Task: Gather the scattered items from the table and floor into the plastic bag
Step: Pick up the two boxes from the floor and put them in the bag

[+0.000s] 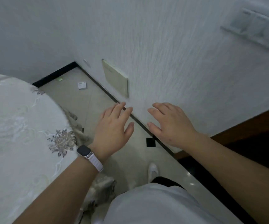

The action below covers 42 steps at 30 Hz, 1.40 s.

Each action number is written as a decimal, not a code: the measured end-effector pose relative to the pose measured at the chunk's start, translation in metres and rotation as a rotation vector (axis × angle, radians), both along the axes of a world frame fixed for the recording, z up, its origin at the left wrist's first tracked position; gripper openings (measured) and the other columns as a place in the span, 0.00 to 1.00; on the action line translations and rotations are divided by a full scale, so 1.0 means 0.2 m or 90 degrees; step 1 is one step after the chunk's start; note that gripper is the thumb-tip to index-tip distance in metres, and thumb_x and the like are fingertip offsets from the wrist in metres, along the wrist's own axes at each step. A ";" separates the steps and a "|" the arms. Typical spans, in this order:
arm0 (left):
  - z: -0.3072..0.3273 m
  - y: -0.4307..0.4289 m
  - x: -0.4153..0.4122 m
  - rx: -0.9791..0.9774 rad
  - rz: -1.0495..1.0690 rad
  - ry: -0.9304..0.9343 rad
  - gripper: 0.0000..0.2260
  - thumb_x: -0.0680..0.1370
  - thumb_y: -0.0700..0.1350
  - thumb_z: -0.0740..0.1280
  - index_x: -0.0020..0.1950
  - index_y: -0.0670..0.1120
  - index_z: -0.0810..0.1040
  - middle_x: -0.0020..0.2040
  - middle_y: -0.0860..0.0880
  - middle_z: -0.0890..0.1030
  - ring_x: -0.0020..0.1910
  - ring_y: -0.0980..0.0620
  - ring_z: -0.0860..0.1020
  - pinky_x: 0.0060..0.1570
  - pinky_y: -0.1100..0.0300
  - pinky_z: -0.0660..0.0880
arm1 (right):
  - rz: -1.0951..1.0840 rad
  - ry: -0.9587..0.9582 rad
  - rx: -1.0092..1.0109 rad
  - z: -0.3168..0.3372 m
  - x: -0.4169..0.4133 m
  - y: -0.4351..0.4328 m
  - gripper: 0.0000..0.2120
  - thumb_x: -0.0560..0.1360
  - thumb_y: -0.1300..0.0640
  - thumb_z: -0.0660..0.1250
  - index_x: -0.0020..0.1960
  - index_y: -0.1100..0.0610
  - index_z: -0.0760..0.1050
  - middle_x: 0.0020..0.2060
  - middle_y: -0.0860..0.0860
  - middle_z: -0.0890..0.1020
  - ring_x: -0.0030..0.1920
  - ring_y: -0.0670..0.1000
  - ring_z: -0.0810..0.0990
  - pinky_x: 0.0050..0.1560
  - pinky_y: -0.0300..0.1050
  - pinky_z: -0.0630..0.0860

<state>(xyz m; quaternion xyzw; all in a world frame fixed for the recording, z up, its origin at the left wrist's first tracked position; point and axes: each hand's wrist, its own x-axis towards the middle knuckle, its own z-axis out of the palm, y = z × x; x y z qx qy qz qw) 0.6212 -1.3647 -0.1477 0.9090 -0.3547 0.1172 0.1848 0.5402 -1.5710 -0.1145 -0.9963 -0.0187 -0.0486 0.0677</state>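
Note:
A small white box (pixel 82 85) lies on the tiled floor near the far corner, and a tiny green item (pixel 59 79) lies beyond it by the black skirting. My left hand (pixel 114 128), with a watch on its wrist, hovers over the floor, fingers relaxed and holding nothing. My right hand (pixel 169 125) is held out beside it in front of the wall, also with loose fingers and nothing in it. The round table (pixel 22 126) with a floral cloth fills the left. No plastic bag is in view.
A white textured wall (pixel 163 54) runs close on the right, with a beige panel (pixel 116 78) low on it and a switch plate (pixel 253 28) higher up. A dark wooden door frame (pixel 243 126) stands at right. My white shoe (pixel 153 170) is on the floor below.

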 end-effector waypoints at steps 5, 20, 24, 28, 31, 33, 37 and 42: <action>-0.05 -0.03 0.36 -0.004 0.054 0.009 0.21 0.76 0.51 0.65 0.67 0.44 0.76 0.67 0.41 0.76 0.65 0.39 0.74 0.62 0.44 0.72 | 0.064 -0.010 0.032 -0.06 0.50 -0.01 0.26 0.76 0.42 0.56 0.64 0.58 0.76 0.62 0.56 0.78 0.61 0.59 0.76 0.60 0.55 0.72; 0.12 0.08 1.41 0.109 0.287 0.042 0.24 0.77 0.56 0.59 0.69 0.47 0.74 0.69 0.44 0.75 0.67 0.42 0.71 0.65 0.46 0.68 | 0.238 0.012 0.085 -0.11 1.92 0.03 0.26 0.75 0.42 0.55 0.64 0.57 0.75 0.62 0.55 0.78 0.60 0.58 0.76 0.59 0.55 0.72; 0.08 0.22 1.62 0.125 0.339 0.053 0.23 0.77 0.56 0.60 0.69 0.47 0.75 0.68 0.44 0.76 0.67 0.41 0.73 0.64 0.45 0.70 | 0.280 0.010 0.068 -0.15 2.19 0.11 0.25 0.75 0.42 0.56 0.63 0.57 0.76 0.61 0.55 0.78 0.59 0.58 0.76 0.58 0.54 0.73; -0.01 0.38 1.89 0.104 0.367 0.062 0.22 0.76 0.54 0.63 0.67 0.47 0.76 0.67 0.43 0.77 0.66 0.40 0.74 0.62 0.44 0.71 | 0.300 0.020 0.042 -0.20 2.52 0.22 0.26 0.75 0.42 0.57 0.63 0.57 0.76 0.61 0.56 0.78 0.60 0.58 0.76 0.58 0.53 0.72; -0.10 0.50 2.15 0.091 0.375 0.075 0.23 0.76 0.55 0.61 0.67 0.47 0.76 0.67 0.44 0.77 0.65 0.41 0.74 0.62 0.45 0.71 | 0.312 0.021 0.014 -0.22 2.80 0.33 0.25 0.75 0.43 0.57 0.62 0.57 0.77 0.60 0.55 0.79 0.59 0.58 0.76 0.57 0.54 0.73; -0.15 0.58 2.35 0.068 0.381 0.088 0.23 0.76 0.56 0.60 0.67 0.47 0.76 0.66 0.43 0.77 0.65 0.41 0.74 0.62 0.44 0.72 | 0.307 0.033 -0.005 -0.22 2.98 0.41 0.25 0.75 0.42 0.57 0.62 0.57 0.77 0.60 0.55 0.79 0.59 0.58 0.77 0.56 0.55 0.74; -0.16 0.74 2.76 0.025 0.374 0.107 0.23 0.76 0.55 0.61 0.68 0.46 0.76 0.67 0.43 0.77 0.66 0.41 0.74 0.63 0.45 0.72 | 0.304 0.054 -0.042 -0.17 3.34 0.55 0.26 0.74 0.42 0.56 0.62 0.57 0.77 0.61 0.56 0.79 0.59 0.58 0.77 0.56 0.55 0.74; -0.12 0.93 3.16 0.023 0.362 0.100 0.23 0.77 0.55 0.60 0.68 0.46 0.75 0.67 0.43 0.76 0.65 0.41 0.74 0.64 0.45 0.71 | 0.284 0.052 -0.064 -0.12 3.73 0.69 0.26 0.74 0.42 0.56 0.62 0.57 0.77 0.61 0.55 0.79 0.60 0.58 0.77 0.57 0.55 0.74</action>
